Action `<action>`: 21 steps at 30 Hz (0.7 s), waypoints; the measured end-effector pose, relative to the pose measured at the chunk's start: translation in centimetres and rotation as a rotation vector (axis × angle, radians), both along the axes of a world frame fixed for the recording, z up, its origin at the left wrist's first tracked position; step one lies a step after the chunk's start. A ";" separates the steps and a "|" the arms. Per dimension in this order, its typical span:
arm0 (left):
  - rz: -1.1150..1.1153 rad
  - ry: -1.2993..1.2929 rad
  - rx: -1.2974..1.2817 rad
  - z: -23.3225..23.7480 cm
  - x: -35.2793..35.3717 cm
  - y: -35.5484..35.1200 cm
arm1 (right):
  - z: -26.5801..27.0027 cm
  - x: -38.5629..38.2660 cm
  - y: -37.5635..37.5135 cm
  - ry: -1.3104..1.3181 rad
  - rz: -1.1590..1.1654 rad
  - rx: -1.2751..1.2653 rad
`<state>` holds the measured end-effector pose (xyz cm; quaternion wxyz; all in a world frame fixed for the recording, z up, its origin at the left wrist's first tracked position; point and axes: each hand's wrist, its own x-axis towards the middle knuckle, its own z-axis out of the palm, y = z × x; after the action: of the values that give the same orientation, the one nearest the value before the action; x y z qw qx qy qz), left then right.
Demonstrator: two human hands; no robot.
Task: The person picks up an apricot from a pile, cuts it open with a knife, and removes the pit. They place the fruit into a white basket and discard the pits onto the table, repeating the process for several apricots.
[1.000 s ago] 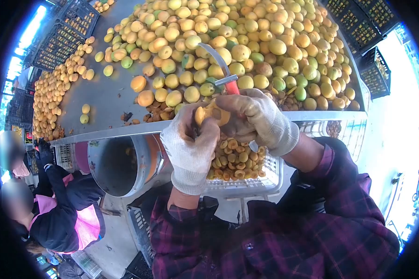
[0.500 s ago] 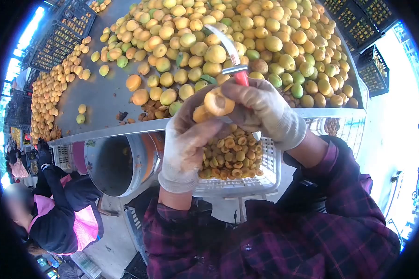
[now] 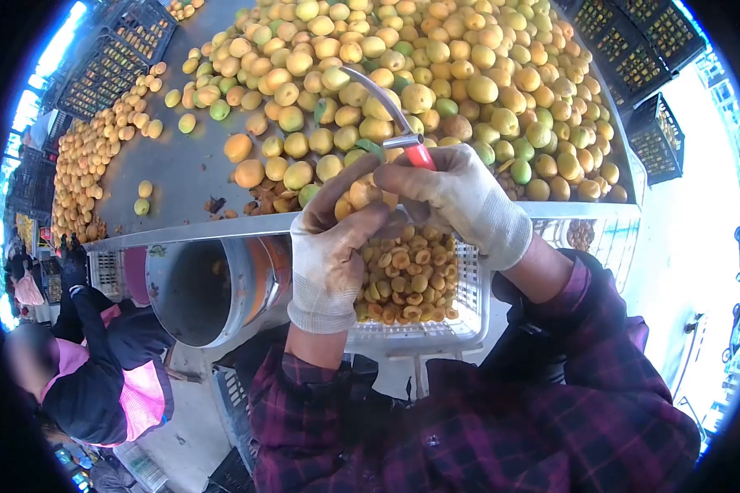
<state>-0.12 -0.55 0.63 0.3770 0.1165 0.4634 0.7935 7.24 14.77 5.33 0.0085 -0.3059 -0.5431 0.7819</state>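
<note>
My left hand [image 3: 329, 263], in a stained white glove, is closed around an apricot [image 3: 360, 195] above the table's front edge. In my right hand [image 3: 477, 205], gloved the same way, is a curved knife [image 3: 420, 156] with a red handle, its hooked blade pointing up and left, away from the fruit. The right thumb and fingers also touch the apricot's right side, and part of the fruit is hidden by fingers. Below my hands, a white plastic basket [image 3: 471, 283] holds many pitted apricot halves [image 3: 407, 283].
Whole apricots [image 3: 469, 70] are heaped on the metal table [image 3: 197, 172], some green. A large metal bucket [image 3: 193, 292] stands left of the basket. At far left sits another person [image 3: 99, 370] in black and pink. Black crates [image 3: 656, 140] stand at the right and back left.
The apricot has turned, and its open cut face is now mostly covered by my fingers. My hands have come closer together, and the knife has tilted further left.
</note>
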 end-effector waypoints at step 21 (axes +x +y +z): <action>0.037 0.017 -0.140 0.4 1.7 0.9 | -1.2 -1.9 -1.2 0.754 -0.192 0.279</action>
<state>1.55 0.36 1.00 0.3655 0.0877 0.5230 0.7650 5.30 13.59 4.10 0.3212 -0.0431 -0.5716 0.7538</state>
